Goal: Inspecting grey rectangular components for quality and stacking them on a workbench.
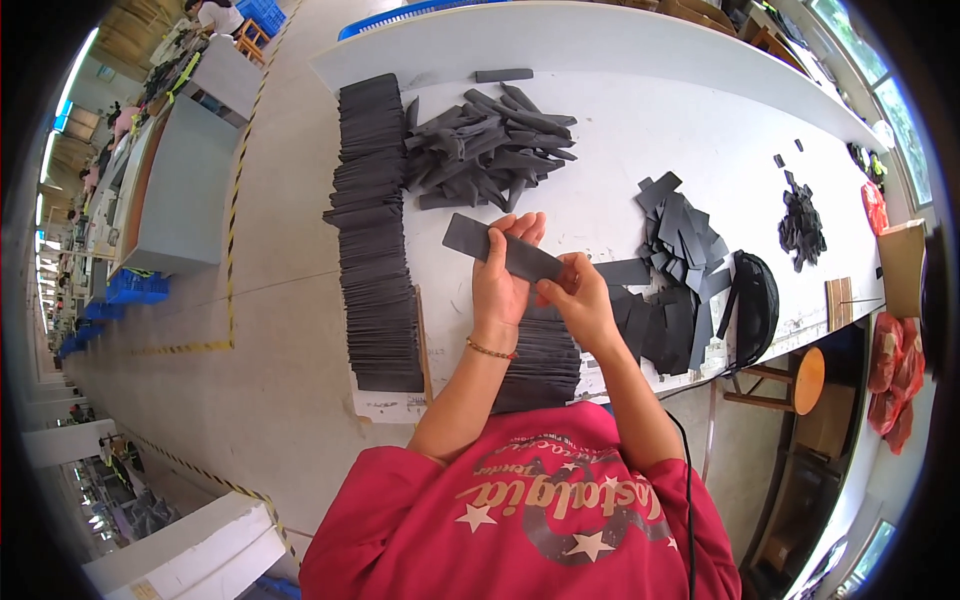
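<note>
Strip row (375, 240) left on table (650, 120), 1 heap (490, 145) just right of it, apparently a bag (757, 305) farther right

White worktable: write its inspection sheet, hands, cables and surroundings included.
Surface: flat white worktable, scattered dark marks.
Work things: flat black rectangular strip, in both hands; long row of black strips, left; loose heap of black pieces, beyond.
Clutter: rounded black pouchlike item, right.
Hands: left hand supports the strip, thumb on top; right hand pinches its right end.
Cables: thin black cable over the red shirt, right side.
Surroundings: yellow-black floor tape, left; round orange wooden stool, right.
</note>
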### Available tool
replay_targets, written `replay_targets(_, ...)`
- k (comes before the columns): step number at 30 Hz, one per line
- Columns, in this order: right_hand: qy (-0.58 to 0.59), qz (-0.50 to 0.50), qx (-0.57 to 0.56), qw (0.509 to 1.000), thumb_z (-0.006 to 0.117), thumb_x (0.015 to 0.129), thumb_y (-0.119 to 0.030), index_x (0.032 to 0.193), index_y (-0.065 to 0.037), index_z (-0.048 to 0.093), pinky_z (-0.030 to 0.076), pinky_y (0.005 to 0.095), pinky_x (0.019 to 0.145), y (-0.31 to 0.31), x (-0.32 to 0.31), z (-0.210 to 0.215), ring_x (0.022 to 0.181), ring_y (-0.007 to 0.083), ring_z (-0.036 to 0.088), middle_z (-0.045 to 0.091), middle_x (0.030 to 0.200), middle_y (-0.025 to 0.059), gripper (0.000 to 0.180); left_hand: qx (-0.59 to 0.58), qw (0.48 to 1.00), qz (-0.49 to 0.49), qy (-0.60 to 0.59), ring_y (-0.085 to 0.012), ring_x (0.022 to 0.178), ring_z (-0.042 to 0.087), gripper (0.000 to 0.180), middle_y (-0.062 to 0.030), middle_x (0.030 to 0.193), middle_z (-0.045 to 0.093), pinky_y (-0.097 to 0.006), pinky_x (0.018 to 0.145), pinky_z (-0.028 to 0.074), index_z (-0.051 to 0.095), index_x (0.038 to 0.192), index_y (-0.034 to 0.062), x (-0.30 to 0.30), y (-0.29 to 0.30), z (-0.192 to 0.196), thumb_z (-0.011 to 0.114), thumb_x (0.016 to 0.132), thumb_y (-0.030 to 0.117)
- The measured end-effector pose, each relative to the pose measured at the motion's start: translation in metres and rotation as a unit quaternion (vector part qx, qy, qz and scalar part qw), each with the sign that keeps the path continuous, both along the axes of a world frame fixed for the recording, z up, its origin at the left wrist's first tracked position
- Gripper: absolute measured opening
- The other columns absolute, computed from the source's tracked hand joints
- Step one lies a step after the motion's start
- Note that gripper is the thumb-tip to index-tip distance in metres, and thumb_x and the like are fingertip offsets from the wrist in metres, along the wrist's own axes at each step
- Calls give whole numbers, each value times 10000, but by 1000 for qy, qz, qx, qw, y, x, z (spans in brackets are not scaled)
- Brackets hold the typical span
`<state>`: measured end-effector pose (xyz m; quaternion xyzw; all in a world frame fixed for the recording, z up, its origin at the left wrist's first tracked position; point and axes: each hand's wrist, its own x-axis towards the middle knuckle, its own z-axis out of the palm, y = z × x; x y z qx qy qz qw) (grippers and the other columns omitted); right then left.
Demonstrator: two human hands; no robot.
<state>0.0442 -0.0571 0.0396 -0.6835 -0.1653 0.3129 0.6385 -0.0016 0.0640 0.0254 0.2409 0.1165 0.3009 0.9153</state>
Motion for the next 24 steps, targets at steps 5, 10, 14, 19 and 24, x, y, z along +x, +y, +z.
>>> replay_targets(5,-217,35,-189,957,634,804,-15,1066,42,488,489,312,622,-29,4,-25,648,169,611,605,701,91,306,-66,994,77,-29,-321,1218,524,324,-162,1168,613,-453,1120,364,524,1147,10,-4,21,-26,463,1003,294)
replay_targets(10,-4,25,-24,999,631,838,-29,1129,45,511,494,263,658,-30,12,-22,733,118,606,632,818,58,323,-24,997,40,-60,-308,1224,520,299,-136,1171,623,-449,1131,348,536,1131,35,-5,33,-11,462,1003,296)
replay_targets(14,112,50,73,990,664,889,-98,1041,36,584,501,248,671,7,-2,3,735,113,629,664,852,78,217,-56,997,20,-49,-303,1223,522,289,-126,1164,627,-446,1133,343,537,1131,46,0,18,-13,469,1000,295)
replay_targets(19,30,-52,27,998,659,876,-80,888,47,629,511,243,626,-6,5,-18,672,107,627,671,781,76,131,-38,994,51,-85,-305,1202,539,290,-117,1139,638,-448,1127,354,547,1138,43,-1,45,-17,476,998,286)
replay_targets(24,101,-6,21,995,647,916,-183,914,51,625,519,245,627,2,-1,16,674,110,616,662,800,75,235,-22,998,23,-59,-309,1166,567,293,-124,1105,647,-458,1128,350,547,1138,34,2,36,-6,482,998,283)
